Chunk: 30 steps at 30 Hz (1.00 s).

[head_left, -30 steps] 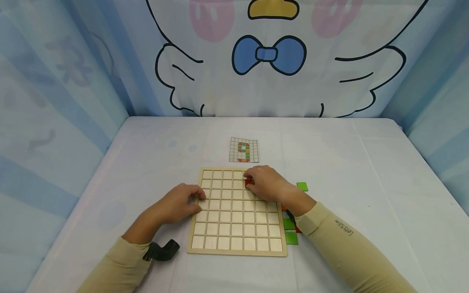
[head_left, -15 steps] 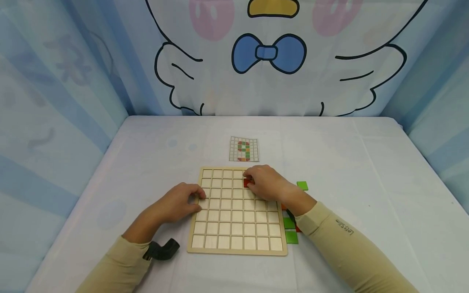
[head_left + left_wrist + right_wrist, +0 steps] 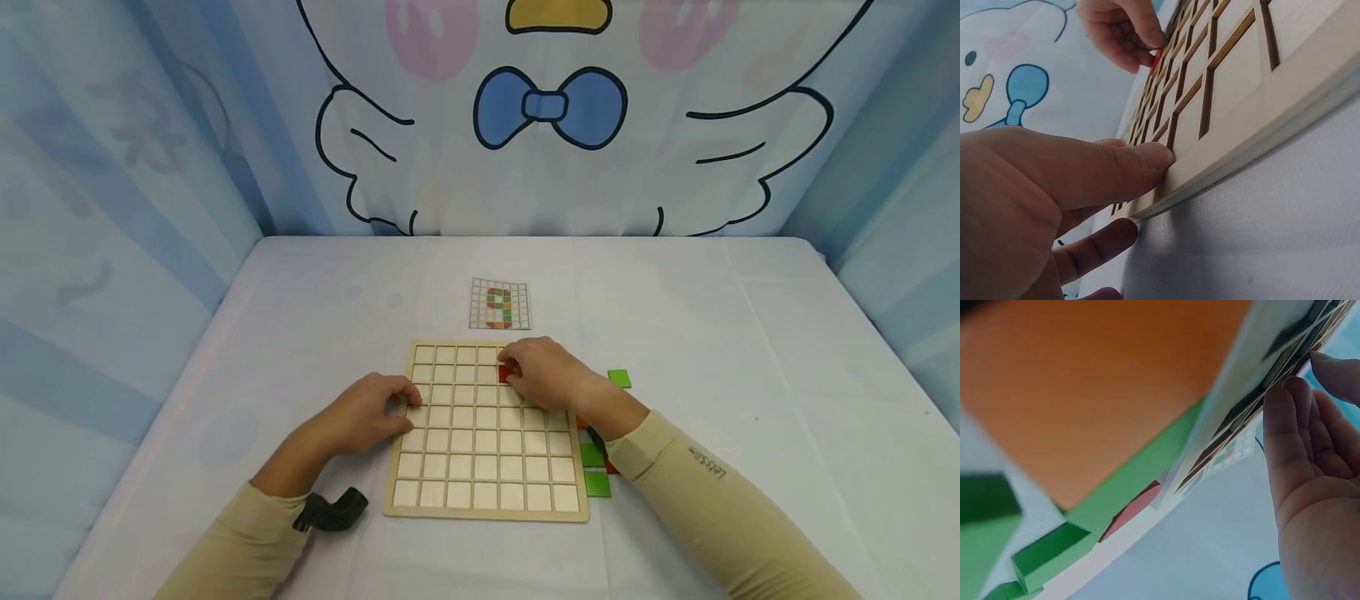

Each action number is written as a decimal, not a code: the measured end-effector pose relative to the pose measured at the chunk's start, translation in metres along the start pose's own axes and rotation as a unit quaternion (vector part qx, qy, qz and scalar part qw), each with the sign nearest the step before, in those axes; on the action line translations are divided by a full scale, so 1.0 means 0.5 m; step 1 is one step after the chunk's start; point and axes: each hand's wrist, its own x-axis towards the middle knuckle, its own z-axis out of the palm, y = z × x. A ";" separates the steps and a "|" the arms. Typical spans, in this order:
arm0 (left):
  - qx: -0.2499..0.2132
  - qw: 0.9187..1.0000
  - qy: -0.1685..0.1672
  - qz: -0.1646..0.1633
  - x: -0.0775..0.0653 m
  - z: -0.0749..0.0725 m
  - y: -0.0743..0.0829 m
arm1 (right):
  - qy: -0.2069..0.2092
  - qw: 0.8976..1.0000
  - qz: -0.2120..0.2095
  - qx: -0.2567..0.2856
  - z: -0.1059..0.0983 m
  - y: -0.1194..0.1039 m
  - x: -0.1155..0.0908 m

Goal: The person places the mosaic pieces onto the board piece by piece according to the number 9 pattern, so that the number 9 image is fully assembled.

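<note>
A wooden grid board lies on the white table. My left hand rests on the board's left edge, its thumb on the rim and another fingertip against the side. Near the board's far right, my right hand pinches a square red tile between thumb and fingers, over a cell in the second row from the far edge. That hand covers part of the tile. In the left wrist view, only a sliver of the red tile shows. I cannot tell whether it sits fully in its cell.
A small printed grid card with a red, green and orange pattern lies beyond the board. Green tiles and an orange tile lie along the board's right side, partly under my right forearm. Another green tile lies farther back.
The red tile has shifted slightly left under my right fingertips since a second ago. My left hand stays in place on the board.
</note>
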 end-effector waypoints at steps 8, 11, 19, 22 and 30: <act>0.002 1.000 0.001 -0.006 -0.001 0.000 0.003 | -0.011 1.000 0.007 0.007 -0.001 -0.003 -0.001; 0.001 1.000 0.001 -0.005 -0.001 0.000 0.003 | -0.019 1.000 0.013 0.014 -0.003 -0.001 -0.002; 0.001 1.000 0.001 -0.012 -0.001 0.001 0.004 | -0.021 0.999 0.021 0.040 -0.016 0.003 -0.013; 0.000 1.000 0.001 -0.011 0.000 0.002 0.003 | -0.014 0.998 0.020 0.053 -0.020 0.007 -0.021; -0.004 1.000 0.000 -0.007 0.000 0.001 0.001 | 0.009 0.997 0.029 0.077 -0.031 0.025 -0.039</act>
